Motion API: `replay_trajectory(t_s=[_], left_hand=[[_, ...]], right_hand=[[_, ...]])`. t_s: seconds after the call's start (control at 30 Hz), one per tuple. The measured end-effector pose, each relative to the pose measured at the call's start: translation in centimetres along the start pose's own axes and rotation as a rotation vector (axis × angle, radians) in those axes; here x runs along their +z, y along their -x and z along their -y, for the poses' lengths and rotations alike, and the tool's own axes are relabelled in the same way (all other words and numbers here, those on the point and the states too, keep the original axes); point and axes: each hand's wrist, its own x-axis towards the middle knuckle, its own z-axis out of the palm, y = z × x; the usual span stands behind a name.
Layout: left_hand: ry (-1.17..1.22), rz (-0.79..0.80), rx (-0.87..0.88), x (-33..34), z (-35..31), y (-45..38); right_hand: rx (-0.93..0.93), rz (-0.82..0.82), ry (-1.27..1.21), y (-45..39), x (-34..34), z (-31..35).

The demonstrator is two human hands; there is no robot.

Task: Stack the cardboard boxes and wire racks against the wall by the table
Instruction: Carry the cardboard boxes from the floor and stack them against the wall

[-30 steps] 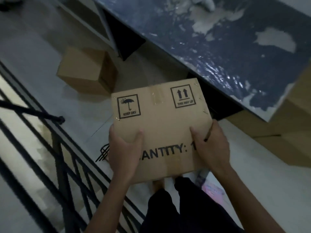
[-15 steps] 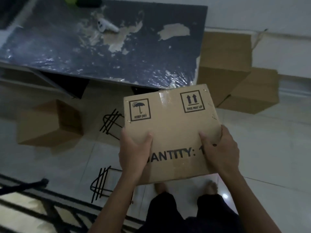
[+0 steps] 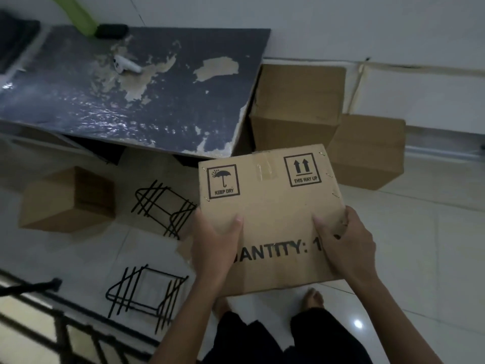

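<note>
Both hands are on the printed brown cardboard box (image 3: 273, 206) now, carried above the pale tiled floor (image 3: 433, 245) in front of the person's bare feet. The left hand (image 3: 214, 245) grips its left edge, thumb laid flat on the printed face (the "KEEP DRY" umbrella mark sits just above it), fingers curled out of sight beneath. The right hand (image 3: 346, 245) clamps the right edge the same way, thumb on top, beside the lettering.

Beyond the box stands the dark blue table with its peeling top (image 3: 131, 101), against the white wall (image 3: 367, 27). To its right, a tall plain cardboard box (image 3: 299, 106) stands touching the table's end, and a lower plain cardboard box (image 3: 367, 153) lies just beside it.

On the floor to the left: a small brown cardboard box (image 3: 65, 200), a black wire rack (image 3: 162, 206) near the table's edge, and a second black wire rack (image 3: 144, 292) closer in.
</note>
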Motion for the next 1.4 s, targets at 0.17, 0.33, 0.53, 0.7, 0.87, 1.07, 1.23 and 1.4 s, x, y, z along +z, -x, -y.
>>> replay_trajectory(t_s=[0.17,0.33,0.53,0.7,0.87,1.07,1.23,1.4], left_hand=[[0.007,0.056,0.01,7.5,-3.7,2.9],[0.042,0.104,0.0,14.4,-8.1,3.7],[0.046,0.156,0.019,23.3,-14.0,3.3],[0.023,0.194,-0.029,30.4,-20.4,1.8],[-0.007,0.221,-0.035,36.0,-26.8,-0.6],[0.058,0.296,-0.111,43.2,-33.9,-3.4],[0.126,0.346,-0.15,51.0,-37.7,-5.7],[0.046,0.317,-0.088,57.1,-40.6,-7.0]], right_hand=[[0.015,-0.039,0.009,-3.7,-6.9,-4.9],[0.05,-0.077,-0.004,-8.7,-12.0,-7.9],[0.075,-0.12,0.031,-16.6,-18.5,-10.8],[0.102,-0.109,0.026,-24.7,-23.5,-12.2],[0.146,-0.102,-0.033,-32.5,-27.8,-13.8],[0.225,-0.123,-0.159,-40.3,-32.6,-17.2],[0.304,-0.101,-0.231,-47.1,-34.8,-20.8],[0.378,-0.1,-0.305,-50.4,-35.7,-24.3]])
